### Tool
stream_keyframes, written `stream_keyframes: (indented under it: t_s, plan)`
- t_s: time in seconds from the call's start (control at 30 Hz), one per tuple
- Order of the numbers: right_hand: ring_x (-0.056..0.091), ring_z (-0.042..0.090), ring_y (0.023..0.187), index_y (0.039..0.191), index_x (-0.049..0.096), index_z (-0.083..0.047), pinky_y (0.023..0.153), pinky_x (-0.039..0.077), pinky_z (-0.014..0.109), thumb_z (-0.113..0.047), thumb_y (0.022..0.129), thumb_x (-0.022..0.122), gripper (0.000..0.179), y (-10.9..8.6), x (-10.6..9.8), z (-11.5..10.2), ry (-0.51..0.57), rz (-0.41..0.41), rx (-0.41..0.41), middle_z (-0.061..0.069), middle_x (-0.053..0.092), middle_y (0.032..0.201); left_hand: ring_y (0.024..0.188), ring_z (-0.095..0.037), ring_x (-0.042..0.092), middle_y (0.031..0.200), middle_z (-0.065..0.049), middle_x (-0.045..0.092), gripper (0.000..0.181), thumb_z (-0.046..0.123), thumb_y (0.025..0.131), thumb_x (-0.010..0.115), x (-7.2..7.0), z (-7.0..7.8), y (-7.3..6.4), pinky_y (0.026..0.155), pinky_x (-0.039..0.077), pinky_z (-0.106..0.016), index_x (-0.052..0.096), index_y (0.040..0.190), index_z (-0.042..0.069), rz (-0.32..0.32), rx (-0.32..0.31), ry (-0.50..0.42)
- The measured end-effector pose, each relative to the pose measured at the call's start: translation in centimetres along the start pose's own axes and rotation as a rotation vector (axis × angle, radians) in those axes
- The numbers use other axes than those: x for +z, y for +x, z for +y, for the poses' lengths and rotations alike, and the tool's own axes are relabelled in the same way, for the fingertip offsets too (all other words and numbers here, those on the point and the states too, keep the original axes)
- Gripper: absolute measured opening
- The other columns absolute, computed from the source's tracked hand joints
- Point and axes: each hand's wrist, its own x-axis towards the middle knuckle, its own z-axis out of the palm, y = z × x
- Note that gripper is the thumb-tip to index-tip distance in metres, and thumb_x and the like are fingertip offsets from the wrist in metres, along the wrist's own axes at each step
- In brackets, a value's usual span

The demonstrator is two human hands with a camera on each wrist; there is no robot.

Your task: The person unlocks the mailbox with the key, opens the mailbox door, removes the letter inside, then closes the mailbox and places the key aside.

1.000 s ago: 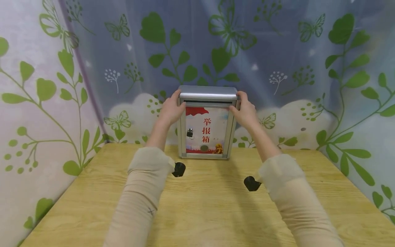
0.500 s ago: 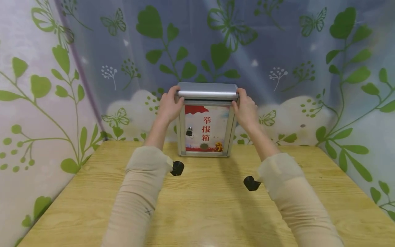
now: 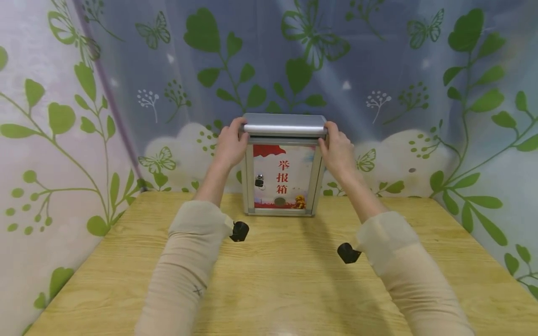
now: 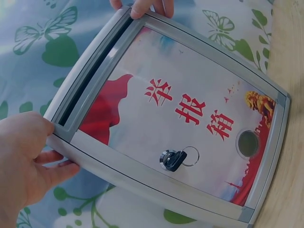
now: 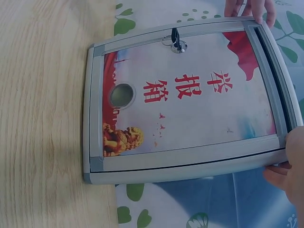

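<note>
A silver metal drop box (image 3: 283, 175) stands upright at the back of the wooden table, leaning slightly. Its front panel carries red Chinese characters, and a slot runs beneath the rounded top. In the left wrist view, a key with a ring (image 4: 176, 160) sits in the lock, and a round window (image 4: 248, 143) lies near the bottom. My left hand (image 3: 230, 145) grips the upper left corner, thumb at the front edge. At the opposite upper corner, my right hand (image 3: 338, 151) holds the box the same way. The fingertips behind it are hidden.
A blue and white curtain (image 3: 260, 56) with green leaves and butterflies hangs close behind the box and along both sides. The pale wooden table top (image 3: 281, 266) stretches in front. A black wrist camera (image 3: 239, 231) sticks out below the left sleeve.
Both hands keep their grip. Over the last half second the box has shifted very slightly toward me and to the right; the head view has also moved a little.
</note>
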Motion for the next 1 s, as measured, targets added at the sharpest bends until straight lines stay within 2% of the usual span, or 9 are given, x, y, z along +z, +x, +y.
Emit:
stream_keyframes:
  t_s: [0.33, 0.7, 1.0]
  plan:
    - [0.054, 0.035, 0.076, 0.124, 0.042, 0.001, 0.071, 0.043, 0.051, -0.013, 0.094, 0.052, 0.035, -0.6, -0.6, 0.0, 0.002, 0.023, -0.035, 0.019, 0.055, 0.082, 0.095, -0.029, 0.046, 0.114, -0.02, 0.048, 0.038, 0.018, 0.098, 0.042, -0.4, 0.5, -0.3, 0.076, 0.043, -0.04, 0.041, 0.136, 0.013, -0.022, -0.009, 0.007]
    - [0.05, 0.032, 0.07, 0.123, 0.043, 0.002, 0.061, 0.04, 0.045, -0.012, 0.093, 0.054, 0.035, -1.9, -1.4, 0.4, -0.007, 0.066, -0.104, 0.017, 0.052, 0.078, 0.089, -0.027, 0.047, 0.112, -0.019, 0.048, 0.037, 0.018, 0.099, 0.041, -0.4, 0.8, -1.1, 0.072, 0.043, -0.037, 0.041, 0.135, 0.011, -0.054, 0.024, 0.006]
    - [0.048, 0.031, 0.068, 0.122, 0.044, 0.004, 0.059, 0.038, 0.043, -0.01, 0.093, 0.055, 0.034, -2.6, -2.0, 0.6, -0.003, 0.087, -0.142, 0.016, 0.05, 0.076, 0.087, -0.026, 0.047, 0.109, -0.018, 0.049, 0.037, 0.017, 0.099, 0.04, -0.7, 1.3, -1.8, 0.071, 0.043, -0.037, 0.039, 0.136, 0.009, -0.087, 0.044, 0.01]
